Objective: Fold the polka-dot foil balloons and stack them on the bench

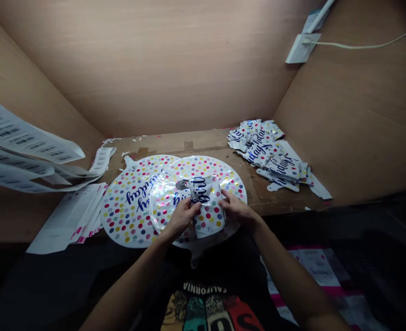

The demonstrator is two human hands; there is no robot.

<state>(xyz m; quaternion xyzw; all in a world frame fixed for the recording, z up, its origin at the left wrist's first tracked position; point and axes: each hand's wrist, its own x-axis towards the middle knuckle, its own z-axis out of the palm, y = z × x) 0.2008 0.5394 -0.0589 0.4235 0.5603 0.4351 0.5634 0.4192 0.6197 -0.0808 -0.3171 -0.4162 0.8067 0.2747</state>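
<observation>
Both my hands grip a white foil balloon (209, 216) with coloured dots and dark blue lettering, partly folded over on itself. My left hand (182, 216) pinches its left edge between thumb and fingers. At its right edge, my right hand (236, 207) has its fingers closed on the foil. Beneath lie flat, round foil balloons of the same print: an upper balloon (230, 177) overlaps a left balloon (123, 216), whose neck points up to the back left. A neck tab (194, 259) hangs over the table's front edge.
Folded dotted balloons (265, 149) form a pile at the back right of the cardboard-covered table (206, 138). Barcode label strips (34, 138) hang at the left, above a stack of printed sheets (68, 216). Pink-and-white packages (316, 266) lie below right. Wooden panels enclose the table.
</observation>
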